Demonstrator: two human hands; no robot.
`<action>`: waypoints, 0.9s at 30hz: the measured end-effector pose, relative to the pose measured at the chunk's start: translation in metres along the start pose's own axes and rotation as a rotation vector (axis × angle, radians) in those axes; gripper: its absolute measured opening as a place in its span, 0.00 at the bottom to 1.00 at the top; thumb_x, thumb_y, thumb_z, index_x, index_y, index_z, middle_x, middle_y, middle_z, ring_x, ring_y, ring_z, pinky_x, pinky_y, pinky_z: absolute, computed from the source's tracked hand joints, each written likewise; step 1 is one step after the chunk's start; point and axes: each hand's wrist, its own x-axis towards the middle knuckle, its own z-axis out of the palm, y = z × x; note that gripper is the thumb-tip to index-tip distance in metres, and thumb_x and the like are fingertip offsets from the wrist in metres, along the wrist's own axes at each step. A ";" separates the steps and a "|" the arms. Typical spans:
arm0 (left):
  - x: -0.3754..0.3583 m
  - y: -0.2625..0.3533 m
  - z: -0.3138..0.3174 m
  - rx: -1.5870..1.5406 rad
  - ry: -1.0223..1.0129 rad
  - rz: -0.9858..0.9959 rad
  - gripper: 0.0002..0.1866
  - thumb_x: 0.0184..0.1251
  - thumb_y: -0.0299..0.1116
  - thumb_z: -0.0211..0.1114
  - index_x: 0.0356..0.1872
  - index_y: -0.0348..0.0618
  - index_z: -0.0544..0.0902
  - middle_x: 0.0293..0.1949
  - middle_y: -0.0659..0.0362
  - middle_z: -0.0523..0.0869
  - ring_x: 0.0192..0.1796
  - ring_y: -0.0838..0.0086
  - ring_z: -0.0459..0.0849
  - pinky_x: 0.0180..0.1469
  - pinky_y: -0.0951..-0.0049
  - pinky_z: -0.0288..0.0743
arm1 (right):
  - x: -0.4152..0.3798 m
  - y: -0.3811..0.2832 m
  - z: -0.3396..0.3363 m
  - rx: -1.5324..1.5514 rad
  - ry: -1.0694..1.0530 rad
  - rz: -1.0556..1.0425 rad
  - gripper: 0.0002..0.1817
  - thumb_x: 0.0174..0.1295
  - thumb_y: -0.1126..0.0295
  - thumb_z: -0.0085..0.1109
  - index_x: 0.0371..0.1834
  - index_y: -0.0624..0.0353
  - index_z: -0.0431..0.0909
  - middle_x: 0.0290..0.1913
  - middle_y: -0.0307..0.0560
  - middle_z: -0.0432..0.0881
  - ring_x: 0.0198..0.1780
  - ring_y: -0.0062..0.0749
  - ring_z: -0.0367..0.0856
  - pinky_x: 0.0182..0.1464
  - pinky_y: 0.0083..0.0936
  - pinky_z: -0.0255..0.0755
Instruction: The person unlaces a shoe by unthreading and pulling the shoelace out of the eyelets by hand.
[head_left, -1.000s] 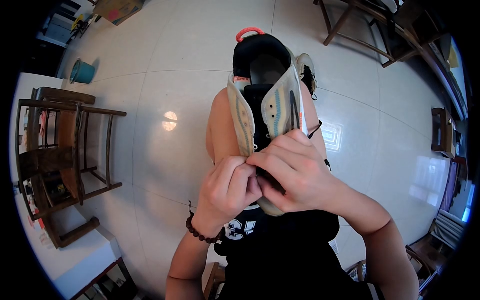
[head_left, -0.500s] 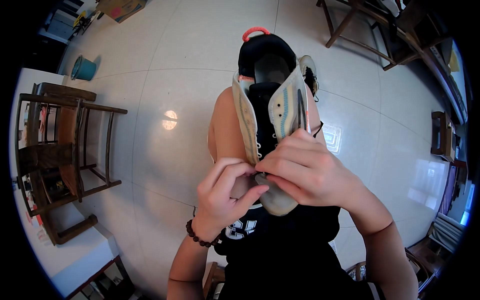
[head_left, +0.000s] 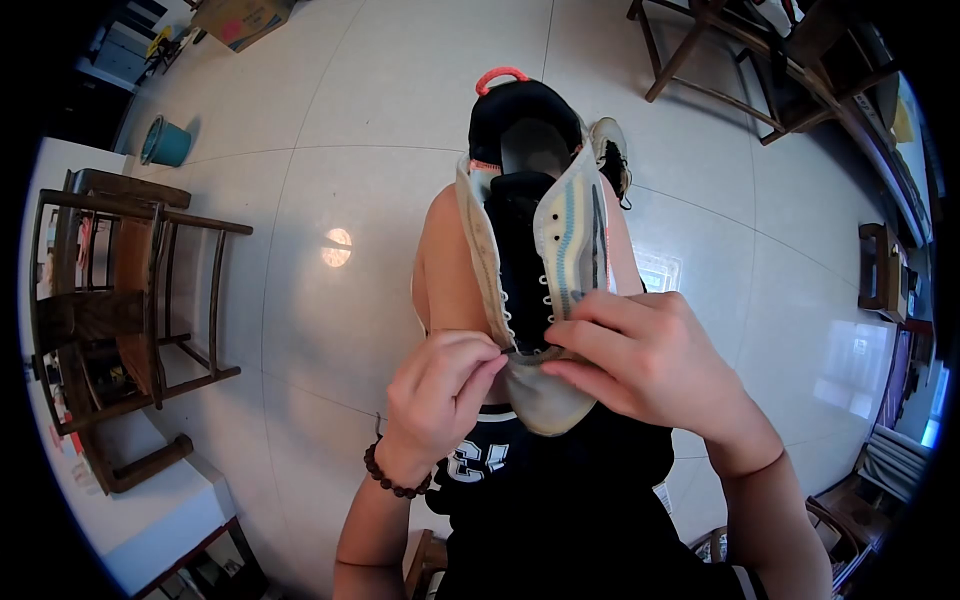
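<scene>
Over the knee (head_left: 450, 260), I had the shoe (head_left: 535, 250) held toe-end toward my chest and heel away, its red loop (head_left: 500, 77) farthest from me. My left hand (head_left: 440, 400) was closed in a pinch at the near end of the eyelet rows, thumb and forefinger pressed together on what looked like the end of a black lace (head_left: 527, 351), though I could not make the lace out clearly there. My right hand (head_left: 645, 360) gripped the shoe from the other side, fingers curled over the pale upper just beside the lowest eyelets. Judging by the shoe alone, the lacing was barely begun or nearly stripped: the white eyelets (head_left: 546, 290) ran bare up both flaps, the flaps stood spread wide apart, and the black tongue (head_left: 520, 230) lay fully exposed between them. Only the row nearest my fingers seemed to carry anything. So I judged almost every row remained to be dealt with. Beyond the shoe's heel a second shoe (head_left: 612, 150) lay on the tile floor (head_left: 380, 90), partly hidden. Left of the shoe, well apart, stood a wooden chair (head_left: 130, 290), with a teal bucket (head_left: 163, 142) farther off.
</scene>
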 end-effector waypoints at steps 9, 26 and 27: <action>0.008 0.015 -0.007 -0.158 -0.126 -0.388 0.06 0.74 0.24 0.74 0.43 0.32 0.88 0.37 0.55 0.93 0.40 0.74 0.90 0.46 0.74 0.82 | 0.010 0.004 0.016 -0.135 0.034 -0.069 0.09 0.56 0.72 0.73 0.38 0.59 0.84 0.37 0.43 0.82 0.35 0.38 0.87 0.35 0.34 0.80; -0.009 0.009 -0.011 -0.592 0.055 -0.409 0.06 0.83 0.22 0.63 0.55 0.34 0.79 0.50 0.52 0.90 0.50 0.75 0.90 0.57 0.73 0.82 | 0.013 0.011 0.012 0.115 0.069 0.016 0.05 0.61 0.70 0.77 0.36 0.57 0.89 0.31 0.42 0.86 0.33 0.41 0.88 0.33 0.36 0.79; -0.009 0.008 -0.011 -0.645 0.011 -0.520 0.09 0.83 0.22 0.65 0.57 0.34 0.78 0.52 0.52 0.89 0.51 0.76 0.90 0.58 0.74 0.82 | 0.013 0.011 0.013 0.117 0.063 0.016 0.05 0.62 0.70 0.77 0.36 0.57 0.89 0.31 0.42 0.87 0.33 0.41 0.88 0.33 0.36 0.79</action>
